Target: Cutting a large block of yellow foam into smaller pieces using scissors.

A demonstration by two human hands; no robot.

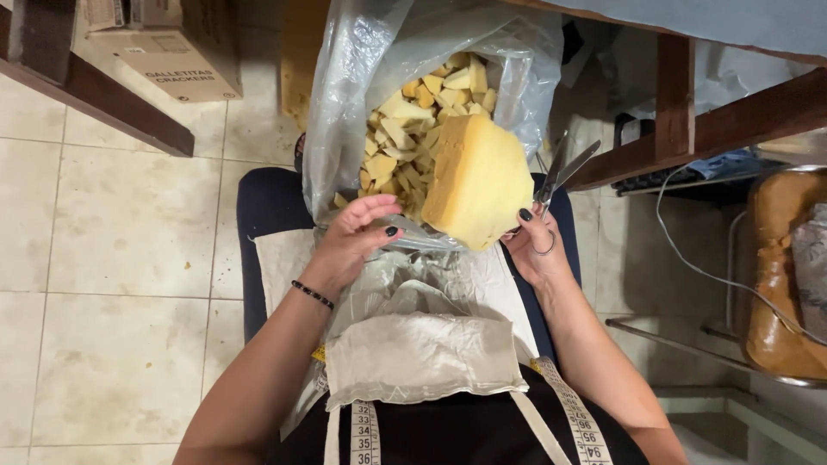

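While cradled between both hands: foam block, right hand gripping scissors, left hand loose on bag

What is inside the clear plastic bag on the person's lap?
The clear plastic bag holds many small cut yellow foam pieces. A large yellow foam block covers the right part, so what lies beneath it cannot be seen.

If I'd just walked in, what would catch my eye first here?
Probably the big yellow foam block at centre, held by the right hand together with scissors. Behind it a clear plastic bag gapes, full of cut foam pieces, its near edge touched by the left hand.
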